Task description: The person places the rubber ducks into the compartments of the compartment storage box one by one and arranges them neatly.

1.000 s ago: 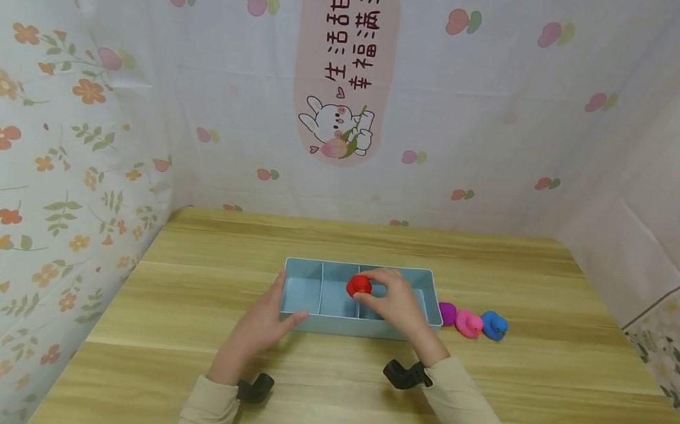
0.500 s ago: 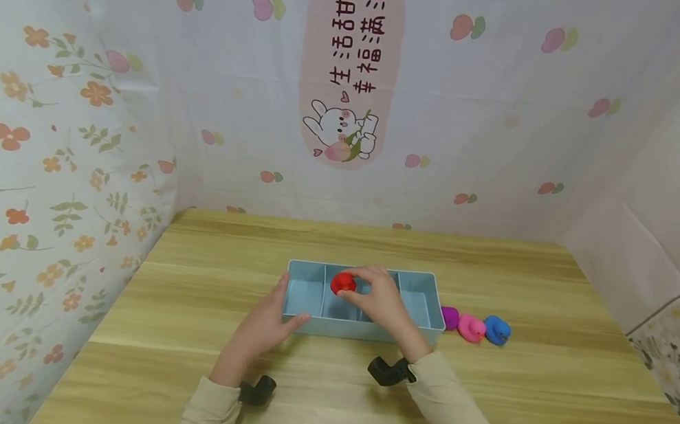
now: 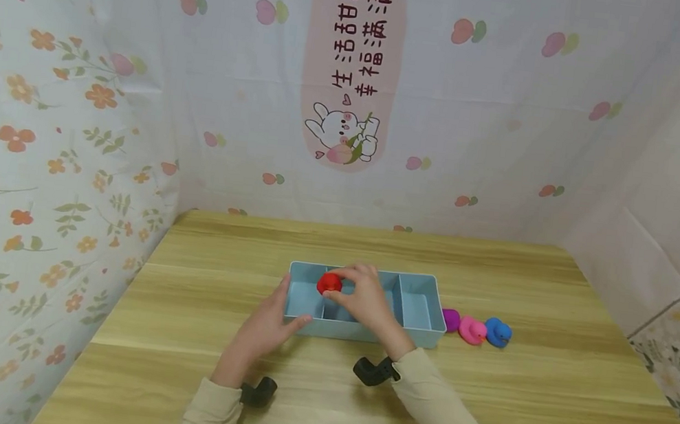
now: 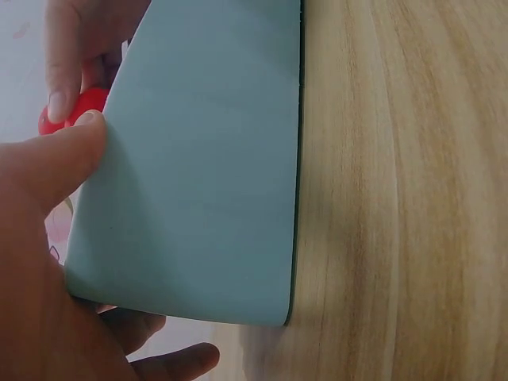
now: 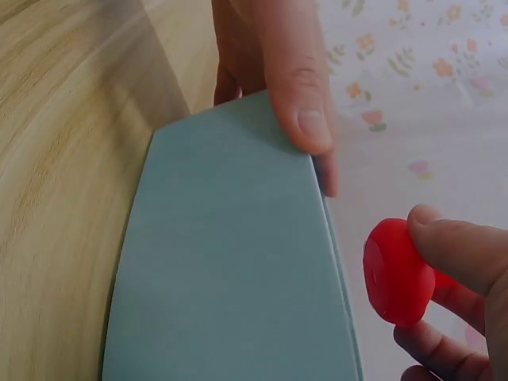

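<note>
A light blue divided box [image 3: 367, 333] lies lengthwise on the wooden table. My left hand [image 3: 268, 318] grips its left end, the thumb on the front rim and the fingers along the end wall. My right hand [image 3: 363, 299] pinches a red toy duck [image 3: 329, 283] between thumb and fingers, over the divider beside the leftmost compartment. In the right wrist view the rounded red duck [image 5: 397, 271] shows beyond the box's rim. From the left wrist the box's front wall [image 4: 190, 175] covers most of the view, hiding the compartments.
Just off the box's right end, a purple toy [image 3: 450, 320], a pink toy duck [image 3: 472, 331] and a blue toy duck [image 3: 498, 332] stand in a row. Behind the table [image 3: 250, 234] hangs a printed cloth [image 3: 241, 91], with a floral cloth [image 3: 65, 224] at the left.
My right hand has carried the red duck leftward over the box, from the second divider to the leftmost one. The left hand keeps its place at the box's end.
</note>
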A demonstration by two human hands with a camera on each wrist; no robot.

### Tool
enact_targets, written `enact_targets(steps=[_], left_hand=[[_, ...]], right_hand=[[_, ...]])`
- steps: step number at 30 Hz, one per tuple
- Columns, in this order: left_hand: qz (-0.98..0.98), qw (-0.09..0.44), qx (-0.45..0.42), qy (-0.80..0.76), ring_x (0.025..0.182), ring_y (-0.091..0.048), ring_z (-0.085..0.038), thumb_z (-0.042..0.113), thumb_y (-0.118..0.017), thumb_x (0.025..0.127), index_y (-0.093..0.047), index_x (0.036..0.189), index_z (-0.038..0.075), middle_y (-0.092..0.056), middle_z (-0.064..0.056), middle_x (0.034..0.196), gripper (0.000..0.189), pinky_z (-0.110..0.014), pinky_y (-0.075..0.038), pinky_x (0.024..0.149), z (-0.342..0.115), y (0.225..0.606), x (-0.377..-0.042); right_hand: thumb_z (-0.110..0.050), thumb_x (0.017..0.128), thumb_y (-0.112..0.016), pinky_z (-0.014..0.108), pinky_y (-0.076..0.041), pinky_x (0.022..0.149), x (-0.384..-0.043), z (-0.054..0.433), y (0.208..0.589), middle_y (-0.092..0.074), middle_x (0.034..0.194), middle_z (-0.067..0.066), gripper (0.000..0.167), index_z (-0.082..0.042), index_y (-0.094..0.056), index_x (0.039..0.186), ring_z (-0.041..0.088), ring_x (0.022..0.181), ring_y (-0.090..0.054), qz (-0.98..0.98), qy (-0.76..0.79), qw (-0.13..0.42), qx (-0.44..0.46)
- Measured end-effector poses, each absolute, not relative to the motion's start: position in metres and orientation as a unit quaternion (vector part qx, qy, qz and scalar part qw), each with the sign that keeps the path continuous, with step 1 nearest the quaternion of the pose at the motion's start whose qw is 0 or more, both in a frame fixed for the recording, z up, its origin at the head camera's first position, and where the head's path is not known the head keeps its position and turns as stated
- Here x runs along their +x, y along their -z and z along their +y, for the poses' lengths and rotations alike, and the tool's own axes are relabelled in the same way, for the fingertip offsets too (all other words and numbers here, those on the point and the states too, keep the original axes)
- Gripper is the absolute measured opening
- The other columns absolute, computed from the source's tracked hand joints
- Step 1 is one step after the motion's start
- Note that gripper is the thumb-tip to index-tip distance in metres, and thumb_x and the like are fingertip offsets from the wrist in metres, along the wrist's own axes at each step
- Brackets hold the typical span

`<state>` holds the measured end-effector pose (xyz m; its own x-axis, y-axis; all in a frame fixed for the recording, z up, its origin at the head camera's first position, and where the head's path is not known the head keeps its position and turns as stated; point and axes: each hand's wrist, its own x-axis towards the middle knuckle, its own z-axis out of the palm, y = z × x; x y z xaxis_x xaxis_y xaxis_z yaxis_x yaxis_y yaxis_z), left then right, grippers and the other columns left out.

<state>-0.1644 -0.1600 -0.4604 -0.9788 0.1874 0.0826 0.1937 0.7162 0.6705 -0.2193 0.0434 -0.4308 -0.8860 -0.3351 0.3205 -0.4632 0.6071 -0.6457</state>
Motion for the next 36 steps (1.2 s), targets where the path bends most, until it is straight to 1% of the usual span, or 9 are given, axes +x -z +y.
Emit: enact_targets(steps=[3,7,10,14,17,22,29,34,36], left_hand=[[-0.927,0.009,-0.107,0.36,0.139,-0.031,-0.042,0.04,-0.061,0.092,-0.011,0.15,-0.006,-0.024,-0.025,0.154,0.09,-0.054,-0.03,0.111,-0.16,0.462,-0.164],[-0.927,0.014,-0.109,0.359,0.139,-0.032,-0.042,0.04,-0.061,0.092,-0.011,0.15,-0.006,-0.024,-0.025,0.154,0.09,-0.055,-0.031,0.111,-0.161,0.463,-0.164],[-0.925,0.016,-0.107,0.363,0.138,-0.032,-0.042,0.041,-0.061,0.092,-0.011,0.151,-0.005,-0.024,-0.025,0.154,0.09,-0.055,-0.031,0.111,-0.161,0.464,-0.164],[-0.925,0.022,-0.113,0.362,0.139,-0.032,-0.041,0.041,-0.061,0.092,-0.012,0.15,-0.006,-0.024,-0.024,0.154,0.09,-0.054,-0.031,0.111,-0.161,0.465,-0.165],[-0.924,0.024,-0.119,0.362,0.139,-0.032,-0.04,0.04,-0.061,0.092,-0.011,0.15,-0.006,-0.024,-0.024,0.154,0.09,-0.053,-0.031,0.111,-0.161,0.465,-0.166],[-0.922,0.017,-0.117,0.368,0.139,-0.032,-0.039,0.04,-0.062,0.092,-0.01,0.151,-0.006,-0.023,-0.023,0.155,0.091,-0.053,-0.033,0.111,-0.161,0.465,-0.166],[-0.92,0.015,-0.119,0.372,0.141,-0.031,-0.036,0.043,-0.062,0.091,-0.01,0.151,-0.003,-0.021,-0.018,0.157,0.092,-0.051,-0.033,0.111,-0.163,0.466,-0.167],[-0.92,0.019,-0.126,0.37,0.141,-0.032,-0.036,0.048,-0.059,0.091,-0.01,0.151,-0.003,-0.021,-0.018,0.157,0.093,-0.05,-0.034,0.111,-0.164,0.467,-0.167],[-0.92,0.019,-0.129,0.37,0.14,-0.032,-0.036,0.05,-0.058,0.091,-0.01,0.151,-0.004,-0.02,-0.019,0.157,0.094,-0.05,-0.034,0.111,-0.165,0.468,-0.168]], right_hand=[[-0.024,0.075,-0.082,0.037,-0.046,0.079,-0.22,0.039,0.432,-0.063,0.102,0.004,0.035,-0.011,-0.073,0.106,0.024,0.101,-0.048,-0.892,-0.384,0.082,0.224],[-0.023,0.075,-0.082,0.039,-0.045,0.079,-0.22,0.032,0.432,-0.064,0.101,0.005,0.032,-0.011,-0.073,0.104,0.024,0.1,-0.049,-0.892,-0.378,0.089,0.232],[-0.022,0.076,-0.081,0.046,-0.042,0.085,-0.219,0.026,0.431,-0.064,0.1,0.006,0.03,-0.011,-0.072,0.103,0.026,0.099,-0.049,-0.891,-0.378,0.092,0.234],[-0.023,0.078,-0.079,0.057,-0.033,0.096,-0.22,0.019,0.43,-0.064,0.102,0.006,0.029,-0.012,-0.071,0.103,0.027,0.101,-0.049,-0.896,-0.375,0.081,0.224],[-0.024,0.078,-0.079,0.061,-0.027,0.1,-0.221,0.014,0.431,-0.063,0.104,0.005,0.028,-0.014,-0.071,0.103,0.027,0.103,-0.049,-0.903,-0.364,0.072,0.218],[-0.026,0.079,-0.078,0.062,-0.024,0.101,-0.223,0.007,0.432,-0.064,0.104,0.003,0.028,-0.016,-0.071,0.104,0.026,0.103,-0.048,-0.914,-0.335,0.066,0.218],[-0.031,0.079,-0.077,0.065,-0.02,0.103,-0.224,-0.003,0.436,-0.066,0.109,0.001,0.027,-0.019,-0.071,0.103,0.026,0.11,-0.047,-0.934,-0.269,0.067,0.228],[-0.033,0.075,-0.08,0.067,-0.018,0.105,-0.226,-0.009,0.439,-0.069,0.104,-0.001,0.027,-0.02,-0.072,0.098,0.024,0.112,-0.047,-0.943,-0.21,0.098,0.24],[-0.034,0.074,-0.081,0.067,-0.02,0.104,-0.226,-0.011,0.441,-0.07,0.103,-0.002,0.028,-0.02,-0.073,0.097,0.023,0.113,-0.047,-0.947,-0.184,0.109,0.241]])
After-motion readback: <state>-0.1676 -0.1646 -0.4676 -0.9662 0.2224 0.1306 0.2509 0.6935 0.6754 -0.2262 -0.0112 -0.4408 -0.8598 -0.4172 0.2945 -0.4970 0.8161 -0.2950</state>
